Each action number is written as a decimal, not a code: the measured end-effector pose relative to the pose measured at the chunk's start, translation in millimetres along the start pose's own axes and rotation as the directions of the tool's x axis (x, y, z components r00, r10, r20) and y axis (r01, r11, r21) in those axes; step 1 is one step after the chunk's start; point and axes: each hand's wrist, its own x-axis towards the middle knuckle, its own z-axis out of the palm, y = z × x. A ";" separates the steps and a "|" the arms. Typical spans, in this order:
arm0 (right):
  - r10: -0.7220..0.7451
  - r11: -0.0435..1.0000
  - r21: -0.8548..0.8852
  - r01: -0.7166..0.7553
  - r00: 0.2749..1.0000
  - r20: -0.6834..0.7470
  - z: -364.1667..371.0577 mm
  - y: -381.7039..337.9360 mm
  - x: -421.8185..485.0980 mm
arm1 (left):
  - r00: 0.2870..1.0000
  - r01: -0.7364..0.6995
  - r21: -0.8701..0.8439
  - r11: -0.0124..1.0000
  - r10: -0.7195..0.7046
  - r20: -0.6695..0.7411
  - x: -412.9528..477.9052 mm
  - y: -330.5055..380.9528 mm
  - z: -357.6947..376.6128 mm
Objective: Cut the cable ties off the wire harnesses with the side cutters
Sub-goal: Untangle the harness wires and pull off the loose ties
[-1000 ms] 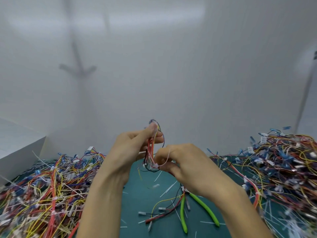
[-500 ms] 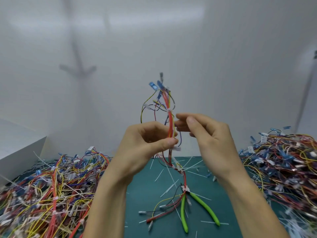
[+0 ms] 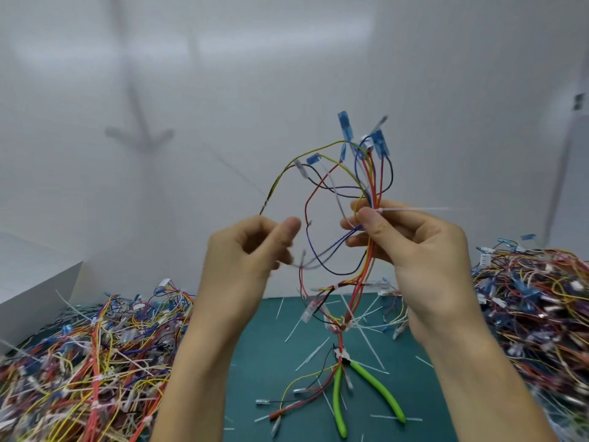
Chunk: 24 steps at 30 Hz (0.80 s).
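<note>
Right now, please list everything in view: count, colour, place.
mat: one, teal, centre
wire harness: one, multicoloured, held up over the mat
cable tie: one, white, at the right thumb
side cutters: one, green handles, lying on the mat
wire piles: two, mixed colours, left and right of the mat
cut tie pieces: many, white, scattered on the mat
box: one, white, far left
left hand: beside the harness, grip unclear
right hand: pinches the harness

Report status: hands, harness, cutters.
Right hand pinches harness at an uncut tie, held up. Left hand curled beside it, blurred, grip unclear. Cutters lie on the mat, untouched, harness tail over their head.
</note>
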 end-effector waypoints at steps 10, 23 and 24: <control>0.031 0.996 0.089 -0.031 0.999 -0.007 -7.0 -3.1 2.6 | 0.985 0.161 -0.006 0.987 -0.160 0.057 0.1 -7.4 -19.0; 0.095 0.988 0.126 -0.092 0.995 -0.019 -10.5 -1.0 3.4 | 0.966 0.175 -0.015 0.984 -0.169 0.194 -2.0 1.9 -27.5; 0.094 0.989 0.118 -0.092 0.995 -0.017 -10.5 -0.7 3.4 | 0.966 0.174 -0.007 0.985 -0.169 0.197 -2.0 1.7 -28.1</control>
